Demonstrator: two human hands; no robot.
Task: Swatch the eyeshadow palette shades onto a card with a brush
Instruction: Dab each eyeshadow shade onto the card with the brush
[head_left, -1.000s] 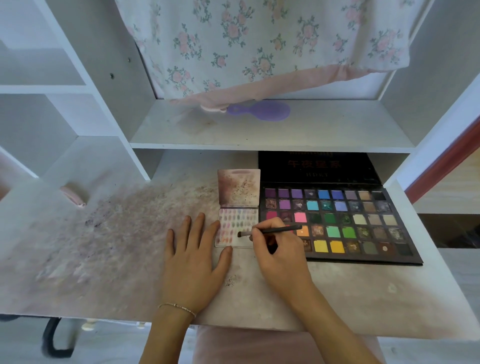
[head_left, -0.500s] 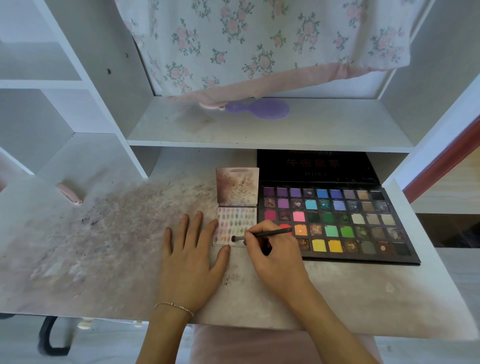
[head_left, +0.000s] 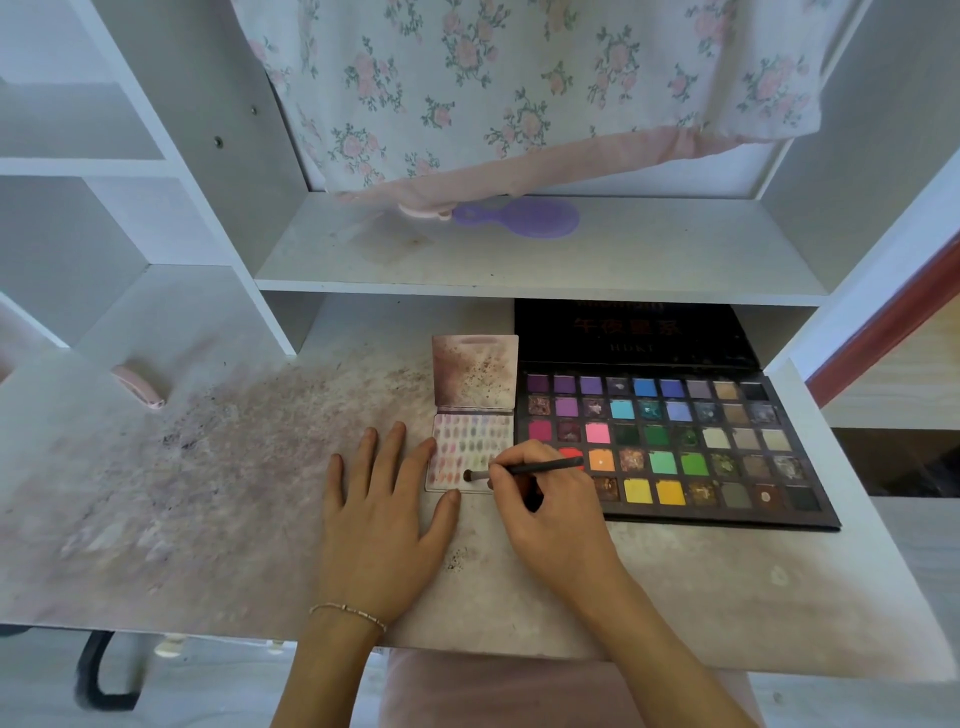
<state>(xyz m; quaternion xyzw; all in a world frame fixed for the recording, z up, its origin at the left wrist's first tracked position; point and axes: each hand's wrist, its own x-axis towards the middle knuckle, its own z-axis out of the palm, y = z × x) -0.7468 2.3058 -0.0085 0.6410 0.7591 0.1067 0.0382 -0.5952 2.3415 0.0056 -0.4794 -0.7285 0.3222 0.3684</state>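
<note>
A large black eyeshadow palette (head_left: 675, 447) lies open on the desk with rows of bright and muted pans. Left of it sits a small white card (head_left: 470, 447) covered with rows of pale swatches, a stained flap standing up behind it. My right hand (head_left: 550, 509) pinches a thin dark brush (head_left: 524, 470), whose tip touches the card's lower right part. My left hand (head_left: 384, 509) lies flat on the desk, its index finger and thumb touching the card's left and lower edges.
The desk top (head_left: 208, 493) is smeared with powder stains. A purple hairbrush (head_left: 519, 218) lies on the shelf above, under a hanging floral cloth (head_left: 519, 88). A small pink object (head_left: 137, 384) rests at the far left. White shelf dividers (head_left: 218, 223) rise at left.
The brush tip has shifted slightly left and down across the card's lower edge. My left hand has stayed flat beside the card.
</note>
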